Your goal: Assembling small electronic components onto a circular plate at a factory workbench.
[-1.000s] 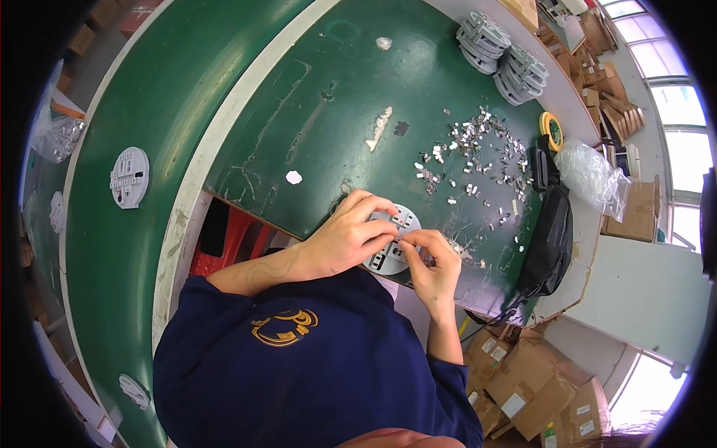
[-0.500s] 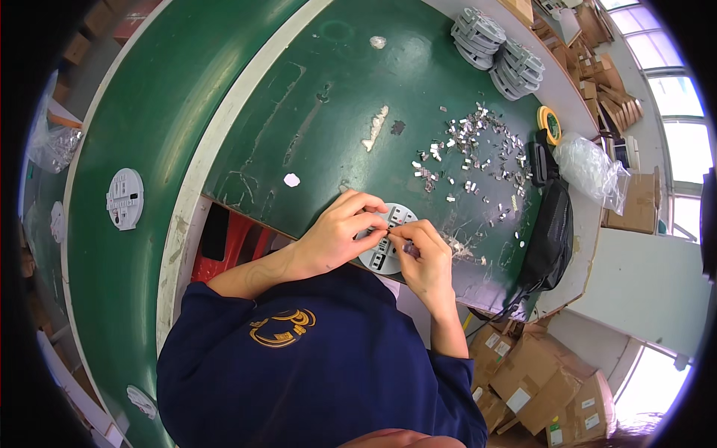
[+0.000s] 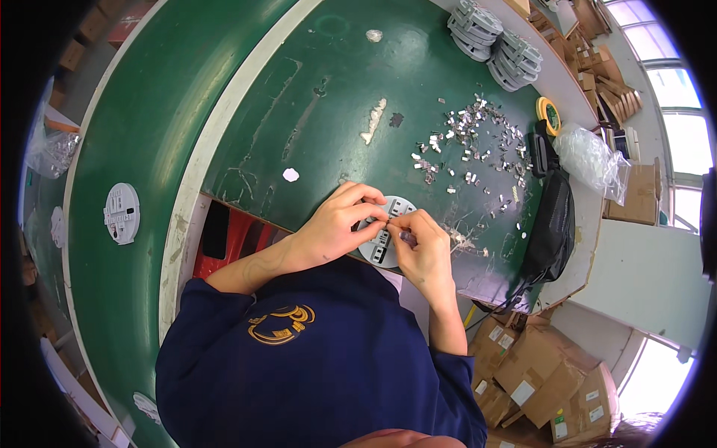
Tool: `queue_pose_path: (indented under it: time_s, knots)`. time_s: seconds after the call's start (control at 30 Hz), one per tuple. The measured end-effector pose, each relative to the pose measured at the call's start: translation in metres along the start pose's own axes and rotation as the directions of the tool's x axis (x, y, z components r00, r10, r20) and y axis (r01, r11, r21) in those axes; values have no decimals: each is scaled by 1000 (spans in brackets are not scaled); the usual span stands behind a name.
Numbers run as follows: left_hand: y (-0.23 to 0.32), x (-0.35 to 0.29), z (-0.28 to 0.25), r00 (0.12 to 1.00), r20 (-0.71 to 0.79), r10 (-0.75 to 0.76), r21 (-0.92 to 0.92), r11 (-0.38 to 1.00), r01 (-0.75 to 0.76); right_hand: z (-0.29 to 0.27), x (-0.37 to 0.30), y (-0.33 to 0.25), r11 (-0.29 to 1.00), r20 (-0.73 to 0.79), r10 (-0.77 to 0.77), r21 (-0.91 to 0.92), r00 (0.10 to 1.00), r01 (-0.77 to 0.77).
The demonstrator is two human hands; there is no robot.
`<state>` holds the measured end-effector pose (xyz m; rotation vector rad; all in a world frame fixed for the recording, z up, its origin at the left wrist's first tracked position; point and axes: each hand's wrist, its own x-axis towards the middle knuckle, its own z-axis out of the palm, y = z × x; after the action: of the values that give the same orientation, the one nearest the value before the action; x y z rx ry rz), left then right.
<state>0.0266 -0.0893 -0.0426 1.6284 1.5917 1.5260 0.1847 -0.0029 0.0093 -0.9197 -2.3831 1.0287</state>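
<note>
A round grey plastic disc (image 3: 380, 254) with slots and small inserts lies at the table's near edge, partly covered by my hands. My left hand (image 3: 345, 224) is over its left side, thumb and forefinger pinched together at the middle of the disc. From the right, my right hand (image 3: 426, 250) meets it, its fingertips also pinched. Whatever is between the fingertips is too small to name. A dark, purplish, shiny object (image 3: 408, 238) shows against the right hand's curled fingers; its kind is unclear. Many small metal clips (image 3: 478, 134) lie scattered on the table beyond the right hand.
Two stacks of grey discs (image 3: 515, 63) stand at the far right. Nearby are a yellow tape roll (image 3: 548, 116), a clear plastic bag (image 3: 590, 157) and a black mesh bag (image 3: 550, 235). Another disc (image 3: 121, 213) lies on the green belt (image 3: 149, 119) at left. Cardboard boxes (image 3: 534, 373) sit lower right.
The disc on the belt has moved slightly nearer. Both hands stay pinched over the grey disc, and more of the purplish object shows at my right hand. The view has shifted a little.
</note>
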Motion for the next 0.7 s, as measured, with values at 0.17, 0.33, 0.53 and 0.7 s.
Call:
queue_pose_path:
  time_s: [0.17,0.33,0.53,0.7]
  knots:
    - [-3,2,-10,992,128,-17,10,1000,16,-1,2,0,1000,10,-12,6,1000,12]
    - [9,8,-18,934,340,113,167,970,-178,-22,9,-10,964,-22,127,240,992,-118]
    - [3,-2,2,936,349,42,319,934,-161,4,16,-15,464,-234,-51,855,971,230]
    - [3,-3,5,951,307,48,334,930,-155,19,9,0,370,-328,-77,867,941,333]
